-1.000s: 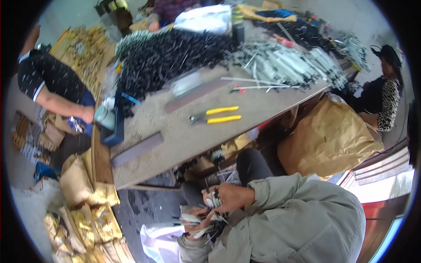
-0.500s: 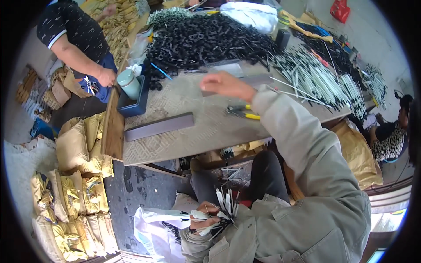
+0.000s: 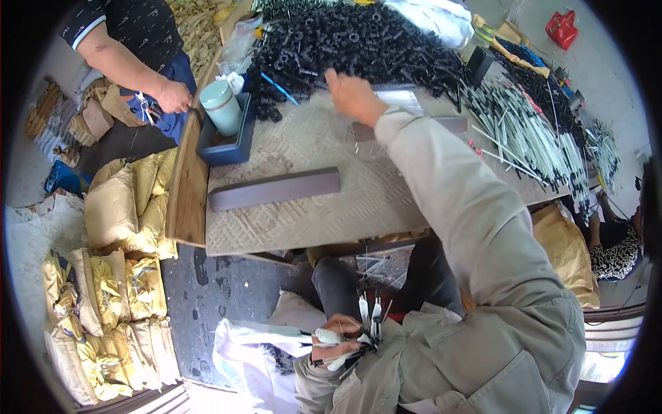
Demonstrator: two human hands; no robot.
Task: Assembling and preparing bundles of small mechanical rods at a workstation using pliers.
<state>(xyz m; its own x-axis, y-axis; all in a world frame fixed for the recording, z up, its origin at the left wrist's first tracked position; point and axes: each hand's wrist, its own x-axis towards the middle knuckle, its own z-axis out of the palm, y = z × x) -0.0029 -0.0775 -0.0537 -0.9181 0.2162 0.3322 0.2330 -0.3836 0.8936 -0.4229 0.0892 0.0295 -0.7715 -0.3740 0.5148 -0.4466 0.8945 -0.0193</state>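
Observation:
My left hand (image 3: 329, 343), low against my body, is closed round a bundle of thin white-and-black sticks (image 3: 369, 317) whose ends fan out. My right hand (image 3: 355, 95) reaches far over the worktable (image 3: 289, 152) to the near edge of a heap of small black plastic parts (image 3: 345, 45). Its thumb and fingers are curled together; whatever they hold, if anything, cannot be made out. A blue rod (image 3: 279, 88) lies left of that hand. Below it on the table rests a long dark grey bar (image 3: 274, 189), and a second grey bar (image 3: 452, 124) sits partly behind my right arm.
At the table's left edge a blue bin (image 3: 224, 148) holds a pale green cup (image 3: 221, 107). White sticks (image 3: 514, 124) are piled on the right. A co-worker's arm (image 3: 131, 69) rests near the wooden side board (image 3: 186, 193). Stuffed sacks (image 3: 114, 214) stand on the left floor.
My right hand has moved away from me toward the black heap, and its fingers have curled in. The yellow-handled pliers are now hidden by my arm. My left hand keeps the stick bundle.

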